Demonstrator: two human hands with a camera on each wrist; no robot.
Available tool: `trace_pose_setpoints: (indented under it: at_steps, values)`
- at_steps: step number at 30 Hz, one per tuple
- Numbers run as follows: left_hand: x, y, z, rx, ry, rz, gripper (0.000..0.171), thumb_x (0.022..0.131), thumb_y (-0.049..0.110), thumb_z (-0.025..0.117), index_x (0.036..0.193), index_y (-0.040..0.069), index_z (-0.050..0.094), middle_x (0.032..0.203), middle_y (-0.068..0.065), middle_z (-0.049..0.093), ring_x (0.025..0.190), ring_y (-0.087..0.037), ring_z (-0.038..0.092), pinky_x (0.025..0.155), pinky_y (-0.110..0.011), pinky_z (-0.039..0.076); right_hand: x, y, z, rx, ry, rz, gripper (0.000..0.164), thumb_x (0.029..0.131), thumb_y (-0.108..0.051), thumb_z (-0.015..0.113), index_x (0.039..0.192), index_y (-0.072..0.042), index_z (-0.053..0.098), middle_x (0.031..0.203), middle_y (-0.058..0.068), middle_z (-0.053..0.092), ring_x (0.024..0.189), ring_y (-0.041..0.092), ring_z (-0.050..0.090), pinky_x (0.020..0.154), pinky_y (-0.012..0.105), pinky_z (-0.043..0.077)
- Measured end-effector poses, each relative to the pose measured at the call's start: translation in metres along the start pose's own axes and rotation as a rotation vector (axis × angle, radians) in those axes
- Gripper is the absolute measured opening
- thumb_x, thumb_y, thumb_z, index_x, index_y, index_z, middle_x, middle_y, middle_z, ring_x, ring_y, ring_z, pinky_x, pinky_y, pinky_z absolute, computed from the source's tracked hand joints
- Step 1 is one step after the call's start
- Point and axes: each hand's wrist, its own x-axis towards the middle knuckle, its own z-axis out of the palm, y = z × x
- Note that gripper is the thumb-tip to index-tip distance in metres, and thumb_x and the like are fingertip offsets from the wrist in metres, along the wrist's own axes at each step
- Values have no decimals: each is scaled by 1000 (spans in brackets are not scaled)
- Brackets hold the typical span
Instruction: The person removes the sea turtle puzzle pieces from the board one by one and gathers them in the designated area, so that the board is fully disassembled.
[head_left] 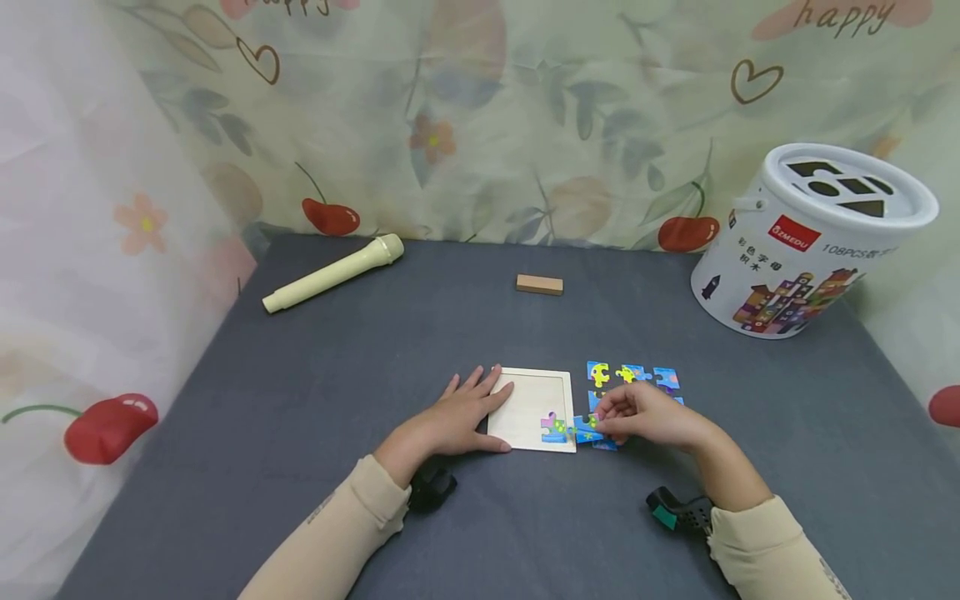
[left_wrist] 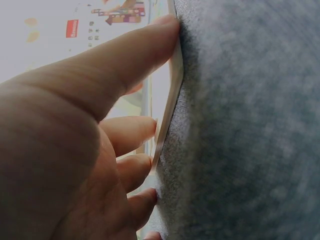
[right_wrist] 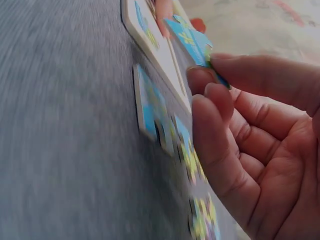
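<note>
A pale wooden puzzle tray (head_left: 525, 408) lies on the dark table, with one jigsaw piece (head_left: 553, 428) in its lower right part. My left hand (head_left: 457, 417) rests spread along the tray's left side; in the left wrist view its thumb (left_wrist: 150, 45) presses on the rim. Between thumb and index finger, my right hand (head_left: 648, 414) pinches a blue jigsaw piece (right_wrist: 192, 42), held at the tray's right edge and tilted in the right wrist view. Several more jigsaw pieces (head_left: 666, 377) lie to the right of the tray, some hidden under the right hand.
A small brown wooden block (head_left: 539, 285) lies beyond the tray. At the back left is a cream toy microphone (head_left: 330, 275). A large white bucket (head_left: 795, 250) with shaped holes in its lid stands at the back right, near the patterned curtain (head_left: 510, 125).
</note>
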Motion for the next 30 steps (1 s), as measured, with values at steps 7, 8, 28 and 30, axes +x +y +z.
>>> trace_pose_setpoints:
  at_steps: [7,8,28,30]
  values:
    - [0,1,0,-2,-6,-3,85,82,53,62,149,22,20,158,-3,4,146,-26,0,116,-51,2,-19,12,-11,28,75,37,30,88,-19,65,100,8,60,82,6,62,67,7,58,64,26,54]
    - [0,1,0,-3,-6,-2,85,82,53,62,149,21,20,158,-3,4,146,-26,0,116,-51,2,-21,14,-11,32,87,36,31,88,-19,64,100,9,60,82,6,63,67,7,58,64,26,54]
    - [-1,1,-1,-5,0,0,85,82,52,63,149,21,21,158,-3,4,146,-27,0,116,-51,2,-50,41,-18,70,206,105,35,89,-20,64,103,11,55,82,7,65,65,7,60,63,27,54]
    - [-1,1,-1,-6,1,2,85,82,52,63,149,21,21,158,-3,4,146,-27,0,116,-51,2,-50,42,-18,71,211,110,35,89,-20,64,103,11,55,81,6,65,64,7,60,62,27,54]
